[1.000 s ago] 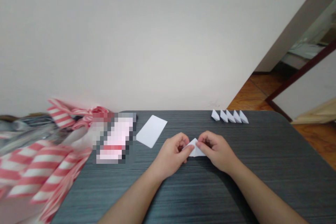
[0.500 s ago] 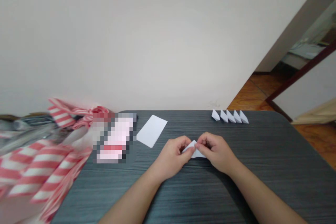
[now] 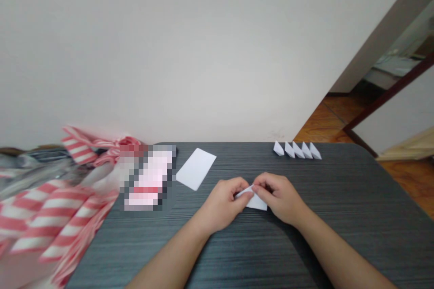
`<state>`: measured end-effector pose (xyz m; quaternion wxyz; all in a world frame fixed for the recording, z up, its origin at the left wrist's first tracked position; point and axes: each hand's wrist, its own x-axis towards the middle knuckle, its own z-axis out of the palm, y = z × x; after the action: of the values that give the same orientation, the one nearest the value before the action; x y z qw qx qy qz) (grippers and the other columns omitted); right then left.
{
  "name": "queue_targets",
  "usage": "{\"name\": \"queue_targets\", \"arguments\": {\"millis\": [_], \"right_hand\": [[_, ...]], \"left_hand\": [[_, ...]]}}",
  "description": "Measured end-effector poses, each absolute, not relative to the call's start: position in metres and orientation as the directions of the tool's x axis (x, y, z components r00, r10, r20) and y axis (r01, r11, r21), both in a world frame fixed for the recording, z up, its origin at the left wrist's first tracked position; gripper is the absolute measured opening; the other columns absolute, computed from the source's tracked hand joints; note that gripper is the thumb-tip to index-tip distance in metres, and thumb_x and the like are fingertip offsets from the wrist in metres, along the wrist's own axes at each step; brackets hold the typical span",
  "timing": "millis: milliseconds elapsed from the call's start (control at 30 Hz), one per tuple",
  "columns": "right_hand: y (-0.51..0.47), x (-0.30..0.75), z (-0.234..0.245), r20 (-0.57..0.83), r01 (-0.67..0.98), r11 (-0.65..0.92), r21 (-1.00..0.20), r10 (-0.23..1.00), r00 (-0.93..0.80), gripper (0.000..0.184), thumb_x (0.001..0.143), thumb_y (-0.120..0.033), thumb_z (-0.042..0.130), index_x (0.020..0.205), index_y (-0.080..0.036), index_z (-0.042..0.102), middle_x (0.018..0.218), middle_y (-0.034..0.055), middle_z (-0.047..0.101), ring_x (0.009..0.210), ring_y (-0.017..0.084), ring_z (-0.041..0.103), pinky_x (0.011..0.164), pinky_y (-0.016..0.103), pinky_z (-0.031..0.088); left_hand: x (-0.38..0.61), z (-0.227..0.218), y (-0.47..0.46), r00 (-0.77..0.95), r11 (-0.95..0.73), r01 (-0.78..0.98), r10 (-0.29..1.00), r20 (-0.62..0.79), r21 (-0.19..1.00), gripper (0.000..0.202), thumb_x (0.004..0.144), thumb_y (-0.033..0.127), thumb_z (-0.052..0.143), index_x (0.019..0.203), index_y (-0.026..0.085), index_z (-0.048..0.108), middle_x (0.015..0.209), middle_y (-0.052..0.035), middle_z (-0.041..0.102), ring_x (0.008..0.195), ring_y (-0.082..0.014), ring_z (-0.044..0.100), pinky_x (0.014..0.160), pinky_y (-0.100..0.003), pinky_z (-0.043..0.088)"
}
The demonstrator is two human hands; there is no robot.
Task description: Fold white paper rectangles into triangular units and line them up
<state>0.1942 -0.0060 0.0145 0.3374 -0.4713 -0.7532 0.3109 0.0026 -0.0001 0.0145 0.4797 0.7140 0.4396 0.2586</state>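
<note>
Both of my hands meet at the middle of the dark grey table (image 3: 339, 216). My left hand (image 3: 225, 203) and my right hand (image 3: 280, 196) pinch a small folded piece of white paper (image 3: 255, 202) between their fingertips, low over the tabletop. Most of the paper is hidden by my fingers. A flat white paper rectangle (image 3: 196, 168) lies a little to the left of my hands. Several finished folded white paper triangles (image 3: 297, 150) stand in a row at the table's far right edge.
A red-and-white striped plastic bag (image 3: 50, 216) spills over the table's left side. A pixelated pink-and-white object (image 3: 147, 178) lies beside it. A pale wall rises behind the table; wooden floor (image 3: 318, 122) and a doorway show at right.
My hands have drawn slightly closer and lower over the paper. The paper's raised point has been pressed down, and a flat edge now sticks out under my right hand.
</note>
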Motion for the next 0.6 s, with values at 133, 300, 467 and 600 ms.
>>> {"name": "queue_targets", "arguments": {"millis": [133,300,467,600], "right_hand": [[-0.0059,0.1943,0.0170,0.235,0.495,0.377,-0.783,0.916,-0.325,0.016,0.090,-0.022,0.054,0.076,-0.019,0.061,0.067,0.0002,0.062,0.062,0.014,0.057,0.059,0.025,0.041],[-0.0057,0.1941,0.0158,0.235,0.493,0.379,-0.784,0.915,-0.329,0.018,0.091,-0.023,0.054,0.075,-0.019,0.061,0.066,-0.0001,0.061,0.061,0.014,0.056,0.058,0.024,0.041],[-0.0068,0.1953,0.0129,0.193,0.480,0.330,-0.813,0.930,-0.313,0.016,0.091,-0.026,0.055,0.078,-0.019,0.062,0.065,-0.0011,0.060,0.058,0.013,0.055,0.055,0.023,0.041],[-0.0086,0.1965,0.0118,0.113,0.478,0.272,-0.835,0.936,-0.334,0.020,0.091,-0.023,0.055,0.073,-0.018,0.061,0.061,-0.0019,0.060,0.054,0.012,0.055,0.053,0.022,0.041]], "left_hand": [[0.0021,0.0137,-0.0007,0.511,-0.155,0.390,0.856,-0.074,0.908,0.024,0.089,0.034,0.054,0.077,0.017,0.066,0.062,0.0012,0.062,0.058,-0.0123,0.052,0.053,-0.020,0.034],[0.0017,0.0143,-0.0024,0.525,-0.110,0.386,0.843,-0.120,0.916,0.031,0.091,0.036,0.050,0.075,0.016,0.069,0.065,-0.0010,0.067,0.056,-0.0124,0.054,0.052,-0.020,0.035],[0.0026,0.0190,-0.0020,0.482,-0.027,0.340,0.863,-0.150,0.940,0.031,0.090,0.037,0.052,0.073,0.016,0.068,0.058,0.0006,0.063,0.052,-0.0114,0.052,0.051,-0.020,0.037],[0.0038,0.0209,-0.0012,0.439,0.045,0.276,0.883,-0.168,0.960,0.028,0.088,0.035,0.054,0.073,0.016,0.066,0.051,0.0038,0.056,0.047,-0.0098,0.047,0.048,-0.018,0.035]]}}
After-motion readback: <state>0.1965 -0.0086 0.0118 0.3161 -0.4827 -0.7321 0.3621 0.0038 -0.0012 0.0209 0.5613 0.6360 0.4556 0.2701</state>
